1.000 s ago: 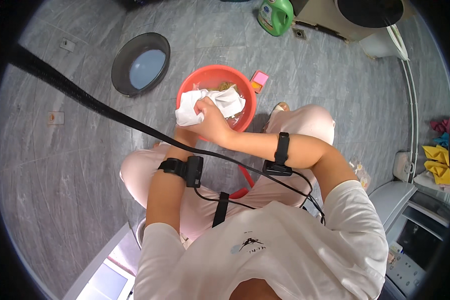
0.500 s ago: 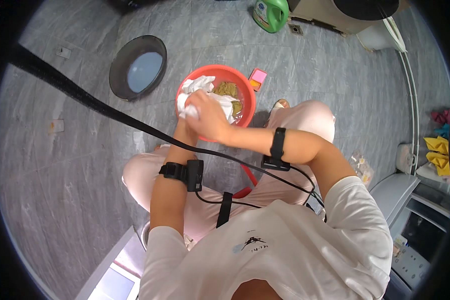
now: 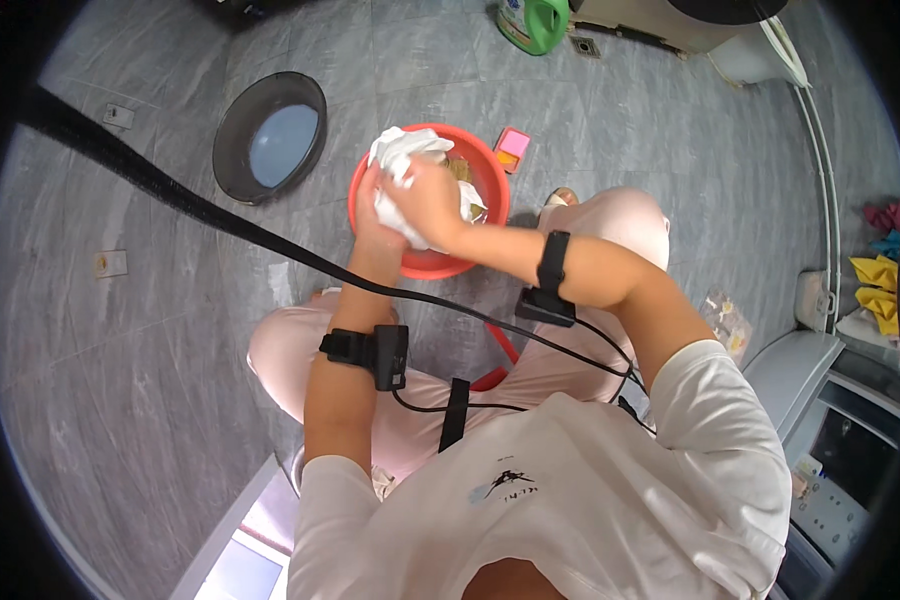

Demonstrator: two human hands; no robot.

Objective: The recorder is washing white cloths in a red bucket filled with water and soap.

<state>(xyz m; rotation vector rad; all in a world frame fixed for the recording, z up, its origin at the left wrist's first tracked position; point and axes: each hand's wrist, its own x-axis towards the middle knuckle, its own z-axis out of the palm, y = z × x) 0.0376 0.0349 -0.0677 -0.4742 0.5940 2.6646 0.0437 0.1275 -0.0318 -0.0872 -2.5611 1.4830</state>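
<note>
Over the red basin (image 3: 498,195) both my hands grip a bunched, wet-looking white cloth (image 3: 410,146). My left hand (image 3: 374,208) is wrapped round its left side, fingers partly hidden by the fabric. Lying across the cloth from the right, my right hand (image 3: 432,202) is closed on it and slightly blurred. Part of the white fabric hangs down between the hands toward the basin's near wall. An olive-green cloth (image 3: 458,169) lies in the basin to the right, partly covered by white fabric.
A dark basin (image 3: 222,150) holding bluish liquid stands at the left. Right of the red basin lies a small pink and orange box (image 3: 512,147). A green jug (image 3: 542,28) stands at the far side. A black cable (image 3: 270,243) crosses in front of my left forearm.
The white cloth has been lifted and bunched higher at the basin's far left, covering more of the olive-green cloth. My left hand now shows beside it; my right hand has shifted slightly right.
</note>
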